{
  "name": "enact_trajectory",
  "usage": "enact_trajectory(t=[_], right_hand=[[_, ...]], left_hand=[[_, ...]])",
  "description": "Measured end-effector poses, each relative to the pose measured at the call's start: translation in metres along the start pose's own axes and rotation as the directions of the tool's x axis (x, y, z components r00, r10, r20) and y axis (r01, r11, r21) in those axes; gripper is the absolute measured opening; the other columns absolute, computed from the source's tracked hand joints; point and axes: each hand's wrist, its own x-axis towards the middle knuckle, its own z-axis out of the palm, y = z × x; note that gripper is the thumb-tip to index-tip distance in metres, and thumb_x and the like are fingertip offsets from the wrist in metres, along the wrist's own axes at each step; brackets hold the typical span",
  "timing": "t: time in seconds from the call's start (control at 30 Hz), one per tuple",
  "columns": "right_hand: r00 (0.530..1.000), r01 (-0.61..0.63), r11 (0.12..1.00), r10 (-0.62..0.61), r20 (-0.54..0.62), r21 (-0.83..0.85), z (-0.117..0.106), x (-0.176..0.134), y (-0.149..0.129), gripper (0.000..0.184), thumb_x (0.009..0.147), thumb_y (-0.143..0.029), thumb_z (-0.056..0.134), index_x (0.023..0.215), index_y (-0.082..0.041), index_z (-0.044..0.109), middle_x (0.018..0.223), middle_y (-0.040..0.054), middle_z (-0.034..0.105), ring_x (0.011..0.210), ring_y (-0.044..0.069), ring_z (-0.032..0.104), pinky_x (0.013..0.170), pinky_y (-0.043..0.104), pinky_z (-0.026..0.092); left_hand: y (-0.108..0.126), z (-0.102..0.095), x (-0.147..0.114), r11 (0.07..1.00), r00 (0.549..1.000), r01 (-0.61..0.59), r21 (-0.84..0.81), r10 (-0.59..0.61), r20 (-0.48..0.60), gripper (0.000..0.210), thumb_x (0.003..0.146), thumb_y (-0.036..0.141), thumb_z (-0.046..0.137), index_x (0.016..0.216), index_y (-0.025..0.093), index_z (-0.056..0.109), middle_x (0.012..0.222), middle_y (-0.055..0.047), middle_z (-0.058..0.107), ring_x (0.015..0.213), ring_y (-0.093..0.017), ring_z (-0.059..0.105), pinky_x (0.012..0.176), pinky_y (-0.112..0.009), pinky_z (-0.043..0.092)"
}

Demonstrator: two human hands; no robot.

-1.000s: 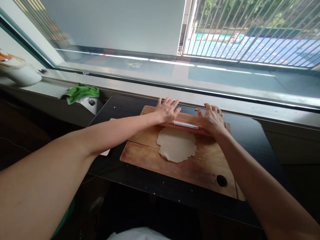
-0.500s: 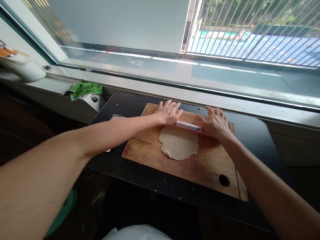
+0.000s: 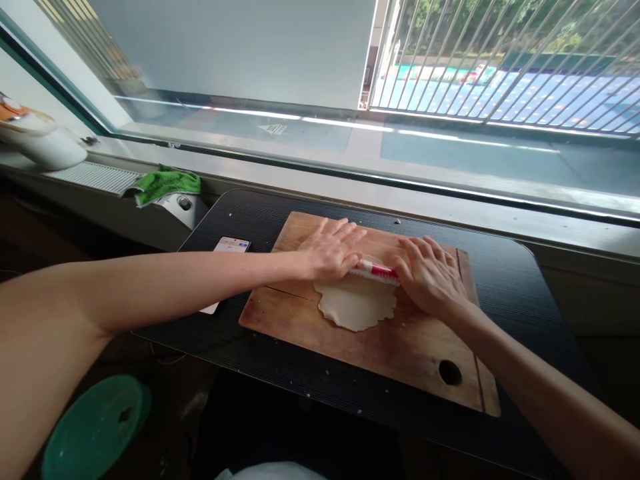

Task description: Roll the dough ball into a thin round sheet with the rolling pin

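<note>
A flat, uneven-edged sheet of dough (image 3: pixel 356 308) lies on a wooden cutting board (image 3: pixel 350 347). Across its far edge rests a slim cylinder with a red and white label (image 3: pixel 383 271), serving as a roller; both of its ends are hidden under my hands. My left hand (image 3: pixel 333 248) presses flat on its left end, fingers stretched out toward the window. On the right end lies my right hand (image 3: pixel 431 273), palm down with the fingers spread. Neither hand wraps round the cylinder.
The board sits on a black table (image 3: pixel 505 287) scattered with small crumbs. A phone (image 3: pixel 233 245) lies partly behind my left forearm. Along the window ledge are a green cloth (image 3: pixel 167 185) and a white pot (image 3: pixel 47 147). A green basin (image 3: pixel 95 427) stands below at left.
Both hands have come toward me with the cylinder, from beyond the dough onto its far edge. The cylinder has turned, showing more red. My left forearm has shifted, uncovering more phone.
</note>
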Motion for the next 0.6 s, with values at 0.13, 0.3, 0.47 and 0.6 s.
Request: enact_trajectory(t=[0.13,0.3,0.47,0.6], right_hand=[[0.995,0.050,0.999,-0.048,-0.088,0.013,0.002,0.004,0.001,0.051,0.100,-0.043,0.032,0.141,-0.024,0.055,0.145,0.0121,0.056,0.145,0.033,0.035,0.115,0.057,0.032],[0.990,-0.137,0.985,0.131,0.056,0.105,-0.002,0.039,0.003,0.059,0.097,-0.050,0.033,0.145,-0.020,0.051,0.151,0.0161,0.050,0.146,0.036,0.033,0.114,0.060,0.031],[0.997,0.074,0.996,-0.075,0.015,0.054,0.000,-0.005,-0.002,0.059,0.099,-0.053,0.028,0.147,-0.025,0.048,0.152,0.0130,0.049,0.144,0.034,0.036,0.114,0.058,0.033],[1.000,-0.013,0.998,0.012,0.014,0.058,-0.001,0.028,0.002,0.063,0.099,-0.053,0.028,0.151,-0.022,0.042,0.156,0.0157,0.042,0.147,0.036,0.031,0.114,0.060,0.031]], left_hand=[[-0.001,-0.001,0.003,0.999,0.999,-0.029,0.022,0.030,-0.037,0.061,0.103,0.045,0.027,0.159,0.022,0.030,0.168,-0.008,0.026,0.156,-0.028,0.017,0.126,-0.057,0.012],[-0.007,-0.010,0.028,0.989,0.988,0.146,0.014,-0.146,-0.044,0.061,0.103,0.041,0.027,0.160,0.018,0.027,0.169,-0.012,0.023,0.156,-0.030,0.017,0.124,-0.060,0.014],[0.000,0.003,-0.007,0.999,0.998,-0.047,0.014,0.047,-0.048,0.060,0.102,0.045,0.034,0.158,0.024,0.034,0.166,-0.009,0.031,0.155,-0.029,0.023,0.125,-0.058,0.016],[-0.008,-0.003,0.026,0.997,0.994,0.079,0.007,-0.079,-0.074,0.062,0.102,0.044,0.031,0.160,0.022,0.029,0.168,-0.010,0.025,0.156,-0.029,0.017,0.125,-0.059,0.011]])
